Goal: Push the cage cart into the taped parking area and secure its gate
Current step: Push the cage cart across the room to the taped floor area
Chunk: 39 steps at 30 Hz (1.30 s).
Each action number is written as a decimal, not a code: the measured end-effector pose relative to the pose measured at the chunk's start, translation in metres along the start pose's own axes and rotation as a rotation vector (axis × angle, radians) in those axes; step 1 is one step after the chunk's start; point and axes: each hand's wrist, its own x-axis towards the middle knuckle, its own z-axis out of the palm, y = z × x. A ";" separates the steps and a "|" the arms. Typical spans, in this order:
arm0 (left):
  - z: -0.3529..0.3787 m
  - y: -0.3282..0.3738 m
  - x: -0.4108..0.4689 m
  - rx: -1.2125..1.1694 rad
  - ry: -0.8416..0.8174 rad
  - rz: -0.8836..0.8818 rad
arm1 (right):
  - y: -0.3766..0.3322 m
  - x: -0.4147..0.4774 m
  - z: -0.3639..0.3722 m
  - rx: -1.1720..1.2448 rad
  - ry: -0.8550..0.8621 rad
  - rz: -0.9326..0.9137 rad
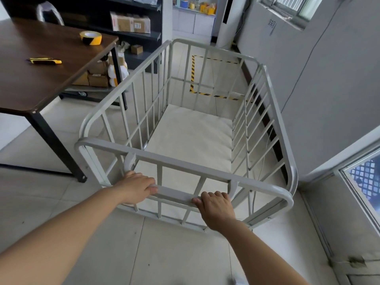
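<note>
A light grey cage cart with barred sides and a pale floor panel stands in front of me on the tiled floor. A push handle runs across its near end. My left hand grips the handle's left part, fingers curled over it. My right hand grips the right part. Beyond the cart's far end, a rectangle of yellow-and-black striped tape marks the parking area on the floor next to the right wall. The cart's far end lies short of the tape. I cannot tell which side is the gate.
A dark wooden table stands to the left with a roll of striped tape and a yellow utility knife on it. Black shelving with cardboard boxes lies behind. A grey wall runs along the right.
</note>
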 end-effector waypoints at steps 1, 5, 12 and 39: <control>-0.002 -0.001 0.006 -0.004 0.001 -0.002 | 0.004 0.006 0.000 -0.005 0.003 -0.003; -0.008 -0.004 0.033 -0.019 0.001 -0.003 | 0.021 0.028 -0.002 -0.012 0.003 -0.005; -0.021 0.002 0.082 -0.040 0.039 0.004 | 0.057 0.066 -0.011 -0.040 0.004 -0.013; -0.101 -0.033 0.240 -0.001 0.097 0.005 | 0.120 0.238 -0.040 -0.089 -0.043 -0.075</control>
